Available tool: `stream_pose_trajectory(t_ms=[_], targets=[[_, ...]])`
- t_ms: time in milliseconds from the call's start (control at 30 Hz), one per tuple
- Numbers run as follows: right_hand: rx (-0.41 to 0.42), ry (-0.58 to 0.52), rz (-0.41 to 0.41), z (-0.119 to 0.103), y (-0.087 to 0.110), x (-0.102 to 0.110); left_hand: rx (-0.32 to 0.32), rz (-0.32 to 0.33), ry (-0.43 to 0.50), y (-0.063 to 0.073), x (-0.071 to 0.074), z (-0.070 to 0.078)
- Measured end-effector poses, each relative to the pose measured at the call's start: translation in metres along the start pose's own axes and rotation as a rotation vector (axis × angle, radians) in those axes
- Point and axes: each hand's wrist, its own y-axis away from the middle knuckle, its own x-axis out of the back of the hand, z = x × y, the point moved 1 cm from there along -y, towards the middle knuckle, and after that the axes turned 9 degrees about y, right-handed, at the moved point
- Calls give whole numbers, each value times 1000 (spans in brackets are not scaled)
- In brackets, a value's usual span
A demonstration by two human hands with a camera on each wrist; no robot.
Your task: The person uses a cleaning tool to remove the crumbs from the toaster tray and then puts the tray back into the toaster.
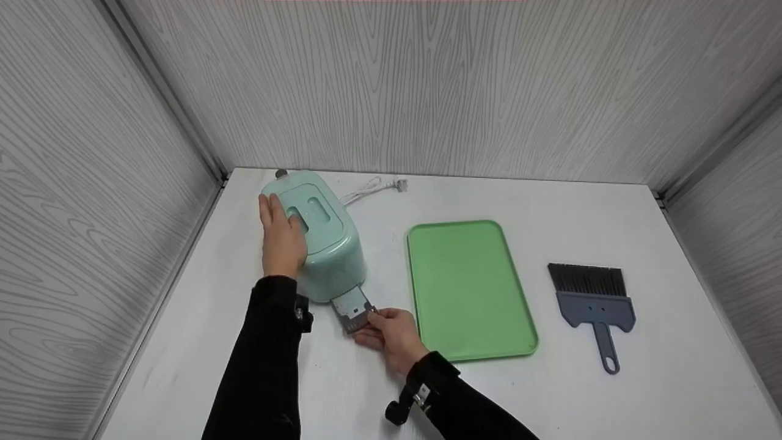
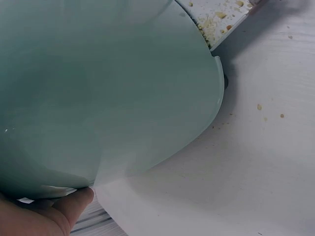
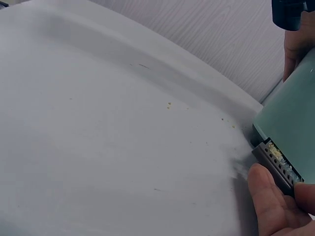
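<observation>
A mint-green toaster (image 1: 342, 260) with two slots stands at the left of the table. My left hand (image 1: 284, 241) rests on its left upper edge, two fingers straight and the thumb beside a slot. From the toaster's near end a crumb tray (image 1: 351, 304) sticks partway out, its outer end dark grey. My right hand (image 1: 394, 336) pinches that end between thumb and fingers. Yellowish crumbs (image 2: 221, 15) lie on the tray in the left wrist view. In the right wrist view more crumbs (image 3: 274, 151) show behind the tray's slotted grey edge.
A green rectangular tray (image 1: 467, 287) lies right of the toaster. Farther right is a grey brush (image 1: 595, 299) with black bristles. The toaster's white cord and plug (image 1: 400, 185) lie behind it. Loose crumbs (image 2: 259, 106) dot the white table. Wood-grain panels (image 1: 427, 85) enclose the back and sides.
</observation>
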Motion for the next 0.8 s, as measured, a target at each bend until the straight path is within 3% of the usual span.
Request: stream_pose_trajectory(t_ms=[433, 800], targets=[[-18, 10, -22, 1, 13, 10, -21, 10, -2, 0, 0, -1], [-42, 26, -19, 4, 24, 24, 10, -1, -1, 0, 0, 0]])
